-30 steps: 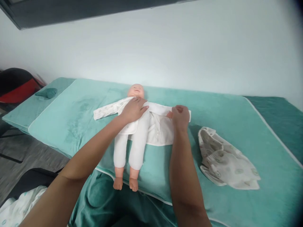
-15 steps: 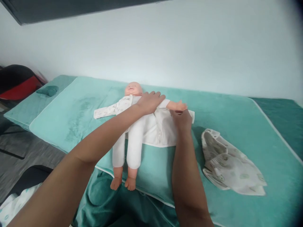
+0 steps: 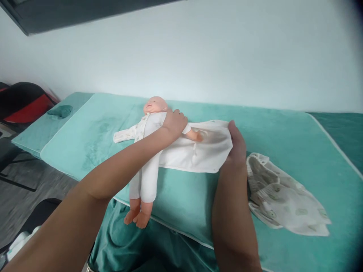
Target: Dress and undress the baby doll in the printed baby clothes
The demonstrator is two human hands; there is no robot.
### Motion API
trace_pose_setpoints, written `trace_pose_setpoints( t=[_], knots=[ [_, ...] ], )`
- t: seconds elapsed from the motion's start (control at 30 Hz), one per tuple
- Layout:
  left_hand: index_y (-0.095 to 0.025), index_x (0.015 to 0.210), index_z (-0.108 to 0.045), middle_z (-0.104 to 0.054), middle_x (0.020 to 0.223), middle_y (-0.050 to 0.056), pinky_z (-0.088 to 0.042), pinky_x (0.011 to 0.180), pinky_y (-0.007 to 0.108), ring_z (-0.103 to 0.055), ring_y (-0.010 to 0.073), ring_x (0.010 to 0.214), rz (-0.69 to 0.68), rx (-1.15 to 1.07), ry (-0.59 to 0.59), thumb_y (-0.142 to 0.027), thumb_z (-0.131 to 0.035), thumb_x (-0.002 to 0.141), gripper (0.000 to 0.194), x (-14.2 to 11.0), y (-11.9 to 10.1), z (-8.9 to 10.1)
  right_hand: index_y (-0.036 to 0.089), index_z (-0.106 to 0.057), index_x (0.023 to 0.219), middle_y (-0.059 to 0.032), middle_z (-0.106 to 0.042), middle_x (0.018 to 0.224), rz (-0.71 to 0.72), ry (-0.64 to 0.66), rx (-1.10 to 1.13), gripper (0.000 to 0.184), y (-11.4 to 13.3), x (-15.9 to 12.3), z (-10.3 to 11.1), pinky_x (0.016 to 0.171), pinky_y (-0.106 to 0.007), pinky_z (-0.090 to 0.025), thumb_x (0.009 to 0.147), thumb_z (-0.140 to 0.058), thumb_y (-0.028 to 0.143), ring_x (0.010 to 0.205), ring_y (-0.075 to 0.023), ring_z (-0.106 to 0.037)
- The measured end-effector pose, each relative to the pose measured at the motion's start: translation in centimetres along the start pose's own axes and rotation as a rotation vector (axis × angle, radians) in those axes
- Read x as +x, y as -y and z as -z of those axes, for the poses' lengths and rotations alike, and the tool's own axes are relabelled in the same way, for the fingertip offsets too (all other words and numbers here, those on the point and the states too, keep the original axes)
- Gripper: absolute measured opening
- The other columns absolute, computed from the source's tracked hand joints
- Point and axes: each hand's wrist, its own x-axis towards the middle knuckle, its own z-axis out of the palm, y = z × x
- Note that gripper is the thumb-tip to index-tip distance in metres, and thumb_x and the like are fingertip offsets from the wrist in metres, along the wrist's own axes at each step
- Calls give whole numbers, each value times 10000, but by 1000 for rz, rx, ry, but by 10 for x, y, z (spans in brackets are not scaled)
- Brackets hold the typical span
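Note:
A baby doll (image 3: 147,166) in white pants lies on a teal padded table (image 3: 283,128), tipped toward its left side, head at the far end. A white patterned top (image 3: 198,153) is half on it, one sleeve on the far arm, the other side spread out to the right. My left hand (image 3: 174,124) is closed over the doll's near shoulder. My right hand (image 3: 235,145) grips the spread edge of the top and holds it out to the right. The doll's bare near arm (image 3: 194,135) lies on the cloth.
A second patterned garment (image 3: 283,200) lies crumpled on the table to the right of my right arm. A small teal cloth (image 3: 60,111) sits at the far left corner. A black and red chair (image 3: 22,104) stands left of the table, over grey floor.
My left hand slid from the doll's chest to its near shoulder and rolled the doll sideways. My right hand drew the loose side of the top out to the right, baring the doll's arm.

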Motion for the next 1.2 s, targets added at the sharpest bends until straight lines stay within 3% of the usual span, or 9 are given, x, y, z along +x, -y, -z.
trace_pose_setpoints(
  t=[0.13, 0.27, 0.37, 0.47, 0.57, 0.73, 0.9, 1.1, 1.2],
  knots=[
    [-119, 1202, -679, -663, 1235, 212, -314, 1094, 611, -545, 397, 1193, 113, -62, -94, -102, -760, 792, 418, 13, -8, -13, 256, -671, 1147, -91, -724, 974, -101, 90, 49, 666, 12, -21, -20, 847, -507, -604, 933, -358, 803, 1013, -314, -715],
    [-169, 1253, -636, -592, 1394, 183, -370, 1087, 591, -546, 385, 1242, 10, -314, -76, -308, -811, 785, 519, 19, -11, -19, 289, -642, 1110, -34, -732, 1027, 49, 204, 145, 409, 3, -19, -28, 848, -445, -601, 825, -726, 569, 1001, -283, -712],
    [-206, 1160, -650, -698, 1204, 81, -473, 985, 425, -633, 254, 1095, -118, -700, -75, -243, -636, 880, 282, 17, 2, -14, 290, -654, 1072, -6, -727, 987, 50, 375, 184, 417, -7, -15, -33, 815, -378, -584, 749, -860, 455, 930, -246, -707],
    [-180, 960, -652, -714, 967, 35, -483, 834, 310, -640, 176, 893, -138, -932, -252, -82, -532, 827, 205, 9, 31, -7, 312, -649, 1167, 3, -720, 1036, 27, 544, 139, 442, -15, -20, -44, 789, -330, -558, 794, -869, 400, 894, -201, -690],
    [-189, 763, -577, -667, 867, 29, -467, 836, 309, -602, 173, 859, -97, -908, -458, -11, -532, 763, 183, -3, 61, -6, 307, -645, 1238, -8, -710, 1080, 29, 733, 51, 431, -17, -31, -56, 807, -303, -541, 856, -837, 365, 914, -168, -673],
    [-211, 707, -481, -600, 843, 24, -471, 818, 312, -577, 178, 875, 210, -900, -647, -26, -571, 814, 231, -29, 87, -20, 251, -676, 1211, -74, -746, 1141, -12, 1012, -6, 293, -12, -40, -60, 807, -327, -548, 956, -736, 383, 926, -173, -698],
    [-216, 888, -587, -639, 964, 21, -487, 808, 282, -607, 160, 942, 345, -902, -729, -70, -544, 873, 152, -97, 94, -45, 259, -724, 1112, -46, -760, 1023, 109, 777, 63, 180, -14, -34, -52, 734, -318, -524, 952, -740, 341, 818, -170, -691],
    [-216, 963, -645, -692, 1013, 38, -516, 814, 293, -646, 168, 953, 377, -837, -604, -155, -516, 932, 146, -229, 92, -103, 258, -750, 986, -27, -732, 908, 132, 592, 86, 171, -23, -30, -56, 732, -335, -514, 883, -792, 388, 774, -181, -650],
    [-215, 979, -654, -684, 1046, 57, -530, 905, 344, -647, 189, 1008, 457, -721, -680, -153, -503, 940, 167, -304, 88, -136, 251, -756, 970, -30, -728, 886, 103, 575, 84, 180, -30, -30, -58, 733, -330, -514, 857, -801, 384, 759, -177, -646]
  ],
)
